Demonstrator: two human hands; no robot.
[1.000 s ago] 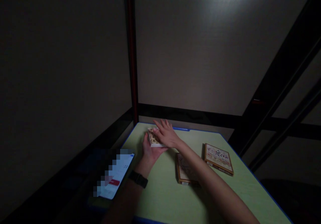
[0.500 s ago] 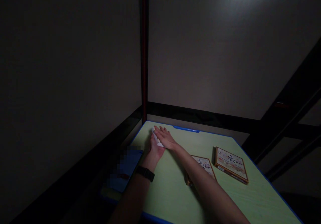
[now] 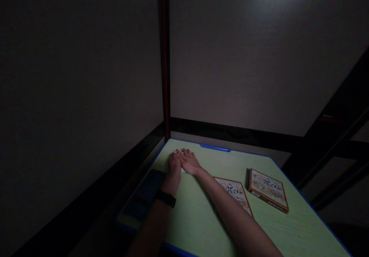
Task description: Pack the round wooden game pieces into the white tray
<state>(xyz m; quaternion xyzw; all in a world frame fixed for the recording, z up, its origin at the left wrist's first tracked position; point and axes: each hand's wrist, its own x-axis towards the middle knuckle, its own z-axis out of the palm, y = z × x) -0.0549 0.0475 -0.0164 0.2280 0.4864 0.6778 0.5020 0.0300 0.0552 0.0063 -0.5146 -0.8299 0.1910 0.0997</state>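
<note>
Both my hands lie side by side at the far left corner of a light green table with a blue edge. My left hand, a dark watch on its wrist, rests palm down with the fingers stretched out. My right hand lies flat beside it, fingers extended and touching the left. Both cover a small white box, of which only a sliver shows under them. My right forearm crosses over a flat printed box.
A second flat printed box lies to the right on the table. A dark blue tablet sits at the table's left edge. Dim walls meet at a dark post behind the corner; dark beams run at the right.
The small box went from lying face up between my hands to being almost wholly covered by both flat hands. The tablet's screen has gone dark. The view shifted slightly.
</note>
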